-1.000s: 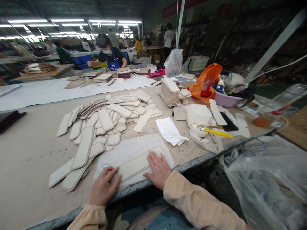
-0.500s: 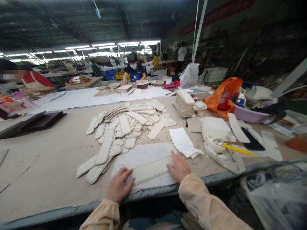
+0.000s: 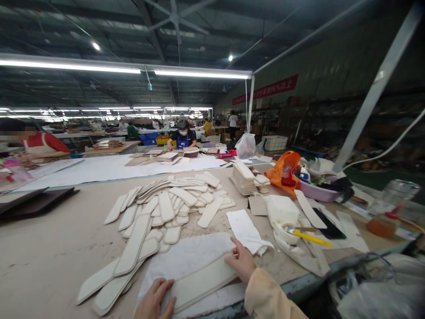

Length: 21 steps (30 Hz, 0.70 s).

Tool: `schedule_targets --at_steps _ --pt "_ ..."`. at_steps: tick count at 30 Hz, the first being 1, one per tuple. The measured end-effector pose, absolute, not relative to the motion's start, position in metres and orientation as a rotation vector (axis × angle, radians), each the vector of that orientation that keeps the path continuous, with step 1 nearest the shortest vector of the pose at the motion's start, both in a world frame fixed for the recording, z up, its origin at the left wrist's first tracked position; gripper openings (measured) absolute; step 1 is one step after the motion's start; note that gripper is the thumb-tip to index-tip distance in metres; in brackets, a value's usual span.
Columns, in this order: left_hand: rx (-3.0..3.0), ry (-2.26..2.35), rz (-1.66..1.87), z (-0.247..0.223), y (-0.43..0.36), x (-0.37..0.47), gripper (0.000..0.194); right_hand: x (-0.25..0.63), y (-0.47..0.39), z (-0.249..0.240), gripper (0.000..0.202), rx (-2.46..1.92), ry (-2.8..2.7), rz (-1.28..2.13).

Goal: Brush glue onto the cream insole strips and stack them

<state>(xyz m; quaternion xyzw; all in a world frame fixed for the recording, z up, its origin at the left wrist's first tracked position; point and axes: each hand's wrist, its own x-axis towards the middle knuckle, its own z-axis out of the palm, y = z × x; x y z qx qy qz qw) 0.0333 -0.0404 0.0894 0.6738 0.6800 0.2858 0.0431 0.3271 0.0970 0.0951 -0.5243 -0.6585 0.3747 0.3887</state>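
Bottom centre, the left hand (image 3: 153, 302), fingers parted, touches a pale strip (image 3: 202, 284); whether the right hand (image 3: 244, 264) grips it is unclear. Upper-right banner (image 3: 279, 87): "95%以上".

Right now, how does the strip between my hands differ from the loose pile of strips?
The strip lies on a white sheet; the pile rests on the brown tabletop. The strip has your left hand and right hand at its ends; the pile is untouched. The strip lies one way; the pile's pieces overlap at many angles. Both are pale.
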Motion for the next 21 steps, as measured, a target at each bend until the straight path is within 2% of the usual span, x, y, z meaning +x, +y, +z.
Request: schedule_targets --at_steps 5,9,14,21 --pt "1.938 1.966 0.977 0.095 -0.039 0.031 0.045 0.319 0.085 0.155 0.071 -1.021 -1.485 1.268" --pt "1.854 1.8 1.026 0.128 -0.031 0.053 0.059 0.322 0.084 0.21 0.08 -0.823 -1.429 1.459" --pt "1.56 1.359 0.965 0.16 -0.019 0.102 0.049 0.325 0.097 0.246 0.081 -0.682 -1.362 1.577" --pt "0.762 0.966 1.109 0.137 -0.032 0.167 0.042 0.323 0.123 0.244 0.06 -0.771 -1.17 1.575"
